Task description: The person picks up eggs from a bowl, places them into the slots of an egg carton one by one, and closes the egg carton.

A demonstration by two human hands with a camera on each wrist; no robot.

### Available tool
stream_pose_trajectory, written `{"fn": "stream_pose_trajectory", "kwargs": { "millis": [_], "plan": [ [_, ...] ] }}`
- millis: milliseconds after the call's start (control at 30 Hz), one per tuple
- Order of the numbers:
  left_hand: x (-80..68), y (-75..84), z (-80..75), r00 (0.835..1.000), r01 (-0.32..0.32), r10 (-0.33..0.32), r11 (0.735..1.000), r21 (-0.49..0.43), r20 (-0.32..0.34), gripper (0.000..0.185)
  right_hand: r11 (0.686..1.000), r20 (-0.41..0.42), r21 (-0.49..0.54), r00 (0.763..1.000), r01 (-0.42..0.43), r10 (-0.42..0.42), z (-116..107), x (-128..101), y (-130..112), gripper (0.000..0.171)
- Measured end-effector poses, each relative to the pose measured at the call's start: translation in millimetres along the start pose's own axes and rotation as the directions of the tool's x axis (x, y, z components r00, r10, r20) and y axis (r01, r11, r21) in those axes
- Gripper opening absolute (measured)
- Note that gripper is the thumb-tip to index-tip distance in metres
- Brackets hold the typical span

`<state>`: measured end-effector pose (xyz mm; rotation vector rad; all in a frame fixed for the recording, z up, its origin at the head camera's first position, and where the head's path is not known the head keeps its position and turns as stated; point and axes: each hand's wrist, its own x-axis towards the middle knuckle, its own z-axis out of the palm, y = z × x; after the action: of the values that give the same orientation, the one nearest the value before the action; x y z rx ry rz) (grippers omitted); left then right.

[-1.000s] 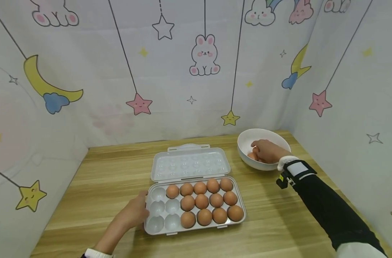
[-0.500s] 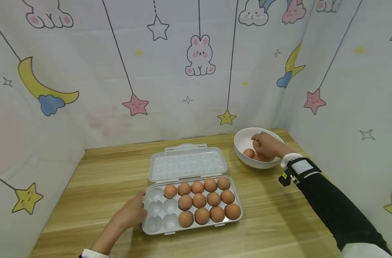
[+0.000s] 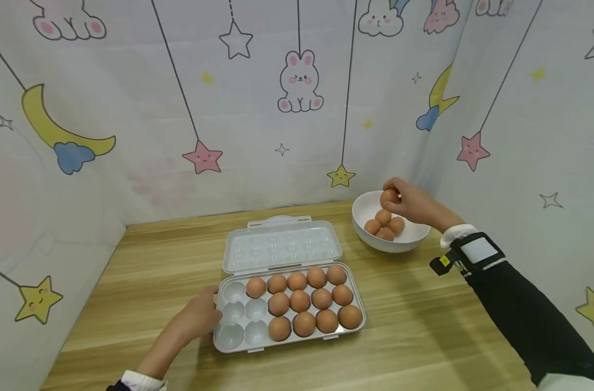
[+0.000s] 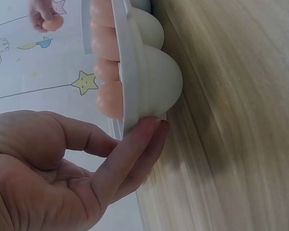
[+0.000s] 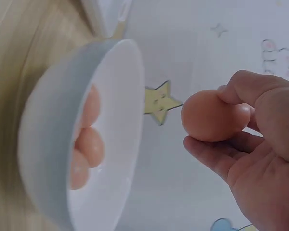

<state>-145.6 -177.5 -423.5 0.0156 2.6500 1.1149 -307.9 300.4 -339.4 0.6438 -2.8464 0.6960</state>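
Observation:
My right hand (image 3: 414, 202) pinches a brown egg (image 5: 213, 116) between thumb and fingers, raised over the white bowl (image 3: 389, 246) at the back right. Several other brown eggs (image 3: 383, 218) lie inside that bowl. Near the middle of the table sits a pale plastic egg carton (image 3: 301, 341), its lid (image 3: 283, 247) folded back. Brown eggs fill most of its cups; those at its left end are bare apart from the second one in the back row. My left hand (image 3: 198, 316) grips the carton's left end, thumb at the rim and fingers against the underside in the left wrist view.
The wooden table (image 3: 155, 260) meets a white cloth (image 3: 257, 184) printed with cartoon stars, moons and rabbits at the back and both sides. The bowl stands to the right of the lid, close to the back cloth.
My right hand has lifted an egg up from among the others in the bowl. The left hand keeps its hold on the carton. The head view has shifted slightly.

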Motion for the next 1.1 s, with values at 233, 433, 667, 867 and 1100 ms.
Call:
{"fn": "stream_pose_trajectory", "kwargs": {
  "millis": [233, 433, 667, 867, 1100],
  "plan": [
    [2.3, -0.8, -0.8, 1.0, 0.004, -0.004, 1.0, 0.017, 0.012, 0.062, 0.985, -0.078, 0.083, 0.987, 0.149, -0.142, -23, -11, -38, 0.037],
    [1.7, -0.5, -1.4, 1.0, -0.001, 0.001, 1.0, 0.015, 0.02, 0.063, 0.959, -0.106, 0.078, 0.959, 0.271, -0.263, -38, -22, -78, 0.04],
    [2.6, 0.6, -0.9, 1.0, -0.026, 0.026, 0.998, 0.059, 0.002, 0.062, 0.897, -0.137, 0.065, 0.895, 0.436, -0.425, -46, -33, -119, 0.037],
    [3.1, -0.1, 0.9, 0.999, -0.035, 0.036, 0.998, 0.048, -0.016, 0.062, 0.84, -0.121, 0.102, 0.844, 0.533, -0.522, -45, -40, -149, 0.036],
    [4.3, -2.7, 1.5, 0.999, -0.033, 0.035, 0.997, 0.072, -0.025, 0.061, 0.783, -0.079, 0.169, 0.8, 0.599, -0.595, -32, -45, -177, 0.031]
  ]
}}
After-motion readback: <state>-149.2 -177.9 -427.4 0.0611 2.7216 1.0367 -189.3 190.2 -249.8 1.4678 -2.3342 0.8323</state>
